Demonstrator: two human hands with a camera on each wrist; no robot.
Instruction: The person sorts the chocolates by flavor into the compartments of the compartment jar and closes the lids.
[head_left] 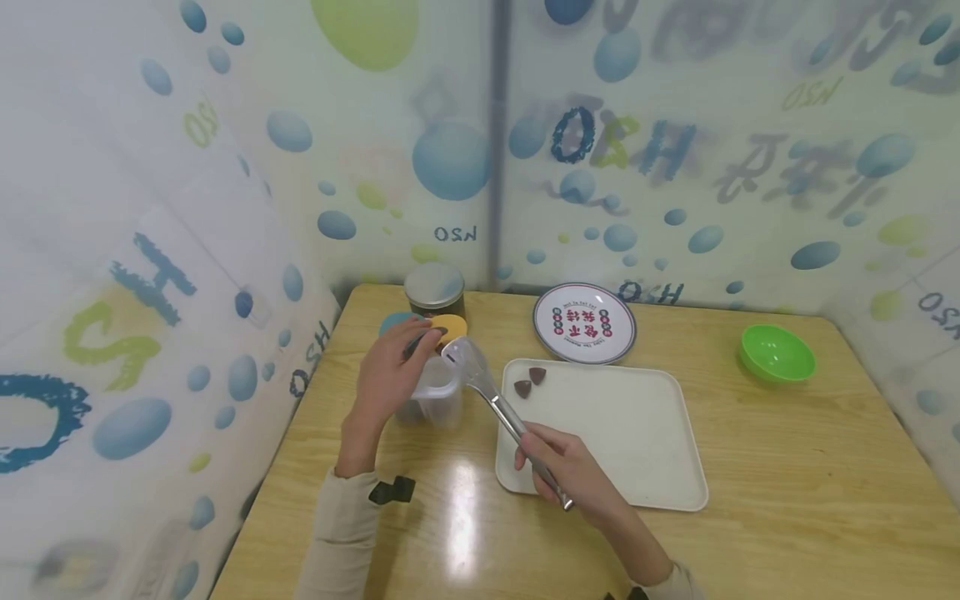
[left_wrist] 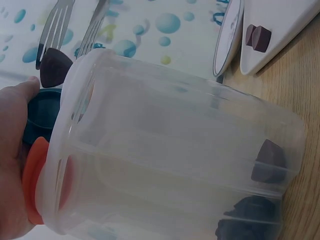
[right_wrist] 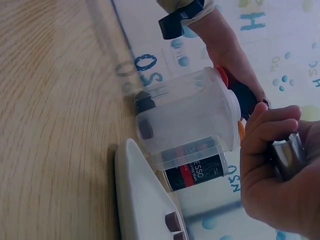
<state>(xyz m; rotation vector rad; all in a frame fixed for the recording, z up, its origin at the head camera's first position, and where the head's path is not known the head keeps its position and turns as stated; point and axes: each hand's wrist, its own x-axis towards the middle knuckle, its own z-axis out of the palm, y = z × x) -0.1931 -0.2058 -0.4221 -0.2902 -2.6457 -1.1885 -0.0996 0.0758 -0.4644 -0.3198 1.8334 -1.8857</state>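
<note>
My left hand (head_left: 390, 371) is at the top of a clear compartment container (head_left: 442, 400), fingers curled at a dark green lid (left_wrist: 45, 112). An orange lid (left_wrist: 34, 182) is beside my palm in the left wrist view. Two dark pieces (left_wrist: 270, 162) show low inside the container. My right hand (head_left: 566, 471) grips metal tongs (head_left: 510, 417) by the handle, the slotted tips reaching the container's top. A dark brown chocolate-like piece (left_wrist: 55, 67) is at those tips, close to my left fingertips.
A white tray (head_left: 615, 442) bears two dark brown pieces (head_left: 529, 382). Behind it is a printed plate (head_left: 585, 292); a green bowl (head_left: 777, 352) stands to the right. A lidded coffee can (head_left: 435, 287) is behind the container. Patterned curtains border the table.
</note>
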